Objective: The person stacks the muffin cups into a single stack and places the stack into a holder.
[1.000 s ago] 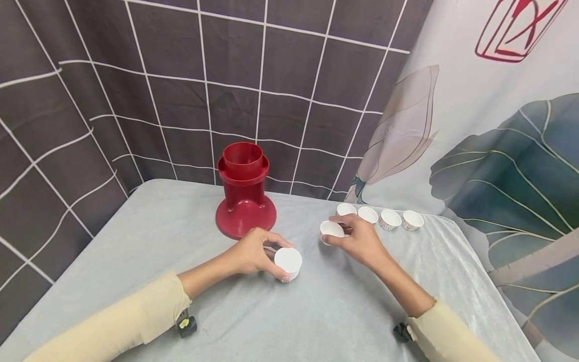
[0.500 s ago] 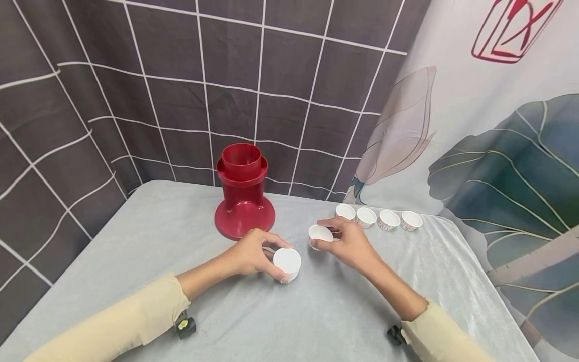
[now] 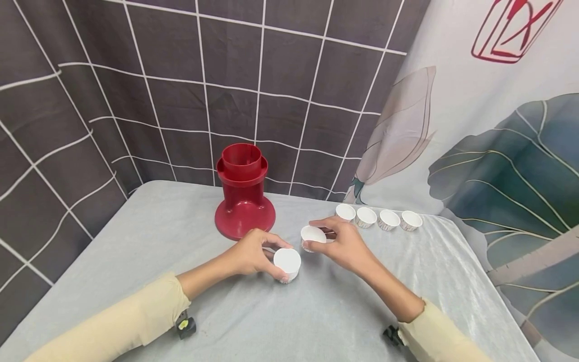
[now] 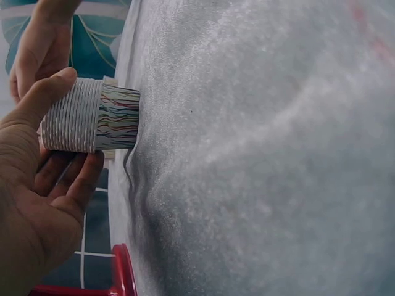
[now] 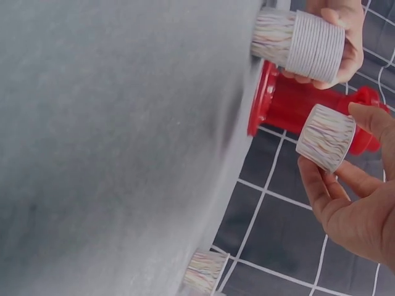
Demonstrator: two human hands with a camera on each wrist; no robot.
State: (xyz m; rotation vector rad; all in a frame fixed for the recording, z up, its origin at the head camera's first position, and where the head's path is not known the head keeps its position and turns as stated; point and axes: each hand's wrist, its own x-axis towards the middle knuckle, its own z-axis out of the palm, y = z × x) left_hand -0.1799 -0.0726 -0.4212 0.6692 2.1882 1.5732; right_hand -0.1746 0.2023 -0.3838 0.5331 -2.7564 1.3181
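Observation:
My left hand (image 3: 251, 253) holds a nested stack of white paper cups (image 3: 287, 264) between thumb and fingers. In the left wrist view the stack (image 4: 117, 120) stands on the grey cloth, many rims layered above a wall with coloured wavy lines. My right hand (image 3: 347, 244) pinches a single paper cup (image 3: 313, 237) of the same pattern, mouth up. The right wrist view shows this cup (image 5: 327, 137) raised off the cloth and slightly tilted, thumb on one side and fingers on the other. It is just beyond the stack, to its right, apart from it.
Several more paper cups (image 3: 389, 219) stand in a row along the table's back right edge. A red plastic stand (image 3: 244, 216) with a round base and tube-shaped top is behind my left hand. Grey cloth covers the table (image 3: 253, 322); curtains (image 3: 289, 100) hang behind.
My right hand has carried its cup leftward, away from the row and closer to the stack. My left hand keeps its grip on the stack in nearly the same place.

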